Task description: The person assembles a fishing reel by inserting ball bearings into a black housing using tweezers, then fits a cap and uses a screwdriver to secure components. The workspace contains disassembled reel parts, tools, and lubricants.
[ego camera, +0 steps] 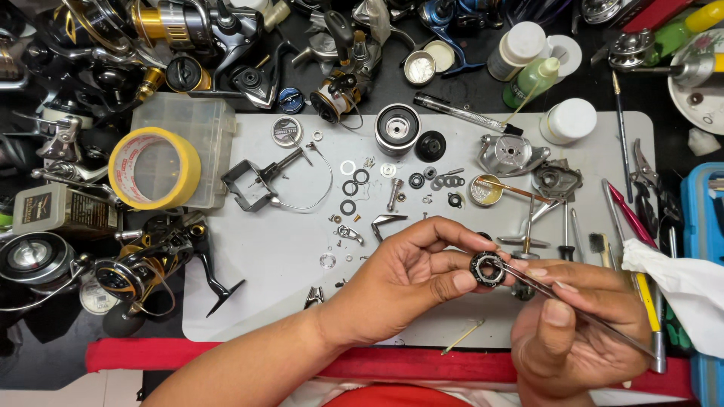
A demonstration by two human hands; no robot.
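Left hand (407, 275) pinching black bearing ring (487, 269) near mat (286, 256) front edge; right hand (573, 324) gripping tweezers (573, 303). Best kept steady, tip pressure light.

Labelled grey box (66, 211) left; white-capped bottles (520, 49) top right.

A yellow tape roll (154, 167) is sitting at the grey mat's (271, 256) left edge; a green bottle (532, 81) is showing beyond its far edge.
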